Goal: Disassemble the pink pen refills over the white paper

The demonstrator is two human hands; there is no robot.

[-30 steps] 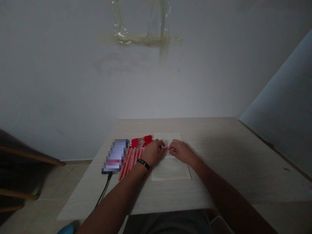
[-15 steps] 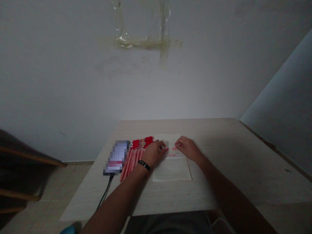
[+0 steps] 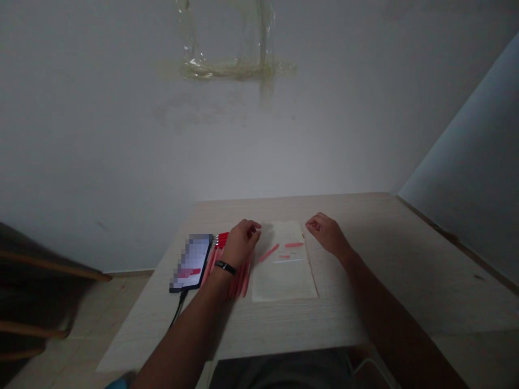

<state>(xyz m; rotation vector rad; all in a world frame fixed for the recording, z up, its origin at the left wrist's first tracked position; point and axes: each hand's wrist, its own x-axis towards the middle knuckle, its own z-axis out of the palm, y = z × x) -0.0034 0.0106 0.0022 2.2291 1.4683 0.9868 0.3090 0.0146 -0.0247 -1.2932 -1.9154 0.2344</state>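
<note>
My left hand [image 3: 242, 243] hangs with curled fingers over a bundle of red-and-pink pens [image 3: 237, 278], close to the red pen tips at the far end. A black band [image 3: 225, 267] circles that wrist. My right hand [image 3: 326, 234] rests at the upper right corner of a pale sheet of paper [image 3: 284, 281], holding nothing that I can see. On the sheet lie a slanted pink strip [image 3: 268, 253], a short pink strip [image 3: 294, 245] and a thin white strip [image 3: 288, 261]. My left forearm hides part of the pens.
A phone [image 3: 190, 262] with a pixelated screen lies left of the pens, its black cable [image 3: 178, 309] dropping over the table edge. The pale wood table [image 3: 365, 259] extends to the right. Dark wooden furniture [image 3: 32, 275] stands at the left, beyond the table.
My hands have moved apart: the left went left over the pens, the right went up and right to the sheet's corner. Pink and white strips on the sheet now show.
</note>
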